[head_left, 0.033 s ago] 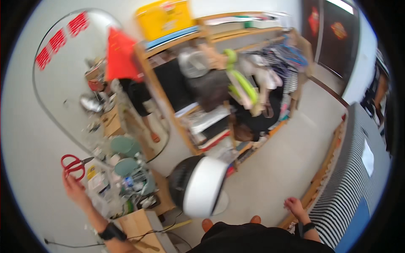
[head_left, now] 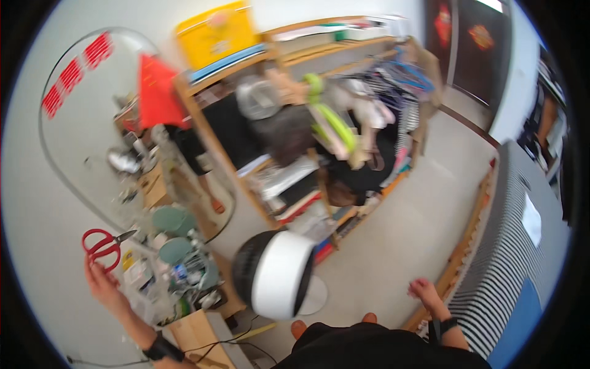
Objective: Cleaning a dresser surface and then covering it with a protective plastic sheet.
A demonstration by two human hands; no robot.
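Observation:
My left hand (head_left: 104,284) is raised on the left, next to the white wall. Its fingers pinch the lower part of the red handle loops of a pair of scissors (head_left: 106,247). The dark blades point to the right, toward the mirror's lower edge, and look closed together. Below and beside the hand lies a cluttered tabletop with small bottles and bags. My right hand (head_left: 425,293) hangs low on the right, beside the bed's wooden side. Its fingers are curled in and nothing shows in them. A black band is on each wrist.
A black and white round-backed chair (head_left: 281,275) stands ahead of my feet. Behind it is a wooden shelf rack (head_left: 193,107) with clothes and a yellow box (head_left: 218,38). The mirror (head_left: 74,147) leans left. A striped bed (head_left: 498,289) lies right; cables run over the wooden desk (head_left: 193,332).
The whole view has shifted, so the shelves, chair and mirror appear further left. My left hand still holds the scissors, which sit slightly left in the view; both hands keep nearly the same pose.

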